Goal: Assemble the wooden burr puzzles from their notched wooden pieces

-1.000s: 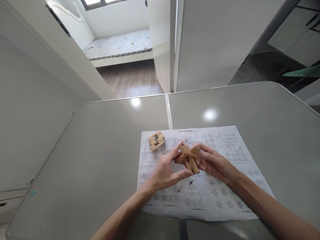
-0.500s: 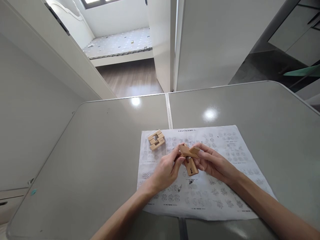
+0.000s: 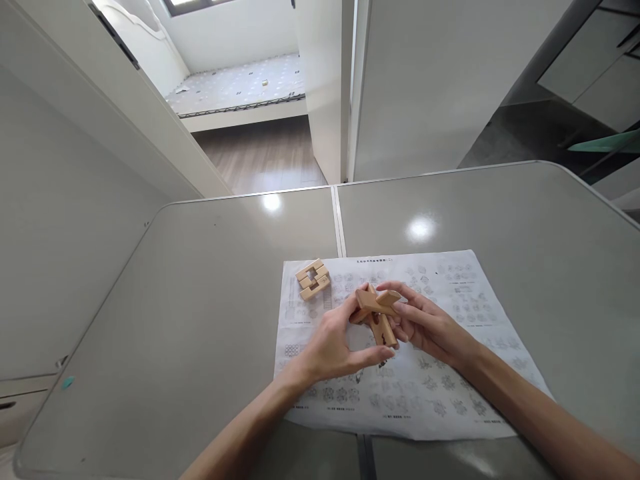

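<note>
Between my hands is a wooden interlocking puzzle (image 3: pixel 373 303), made of several crossed pieces, held above the printed sheet. My left hand (image 3: pixel 333 343) spans its long marked piece, the thumb at the near end and the fingers at the far end. From the right side, my right hand (image 3: pixel 425 323) grips the crossing pieces with thumb and fingers. Part of the puzzle is hidden behind the fingers. A second group of wooden pieces (image 3: pixel 311 288), laid in a square with a gap in its middle, lies on the sheet's upper left.
The creased paper sheet (image 3: pixel 345 407) with puzzle diagrams lies on a glossy grey table (image 3: pixel 175 320). A seam crosses the tabletop. Beyond the far edge are an open door (image 3: pixel 325 80) and a bed (image 3: pixel 240 87); a wall stands on the left.
My left thumb has swung from the middle of the puzzle down to the near end of its long piece. My right index finger has shifted slightly left and up. The other wooden pieces stay put.
</note>
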`<state>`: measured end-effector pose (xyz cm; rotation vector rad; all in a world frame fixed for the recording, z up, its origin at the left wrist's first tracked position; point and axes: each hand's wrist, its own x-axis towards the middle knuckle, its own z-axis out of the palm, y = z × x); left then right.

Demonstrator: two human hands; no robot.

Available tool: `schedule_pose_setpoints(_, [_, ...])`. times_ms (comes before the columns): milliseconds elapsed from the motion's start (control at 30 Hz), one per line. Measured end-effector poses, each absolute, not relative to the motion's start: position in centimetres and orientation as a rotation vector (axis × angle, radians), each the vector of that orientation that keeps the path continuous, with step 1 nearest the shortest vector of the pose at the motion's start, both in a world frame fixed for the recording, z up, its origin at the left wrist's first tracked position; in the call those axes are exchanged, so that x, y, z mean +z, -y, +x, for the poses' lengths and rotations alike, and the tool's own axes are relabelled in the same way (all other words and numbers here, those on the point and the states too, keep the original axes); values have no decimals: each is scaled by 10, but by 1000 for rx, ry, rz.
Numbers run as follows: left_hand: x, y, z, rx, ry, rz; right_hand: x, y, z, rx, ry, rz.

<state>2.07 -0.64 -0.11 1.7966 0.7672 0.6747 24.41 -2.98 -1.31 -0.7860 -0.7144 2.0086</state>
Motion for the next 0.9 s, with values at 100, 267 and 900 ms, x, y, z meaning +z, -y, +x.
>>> schedule_pose_setpoints(100, [-2, 6, 21, 696, -772, 1788, -12, 30, 242, 2030, 780, -769])
schedule_pose_setpoints(267, [-2, 8, 22, 731, -830, 1755, -12, 31, 239, 2079, 798, -776])
schedule_pose_setpoints(900, [2, 3, 21, 843, -798, 1747, -22, 33, 240, 2096, 930, -716])
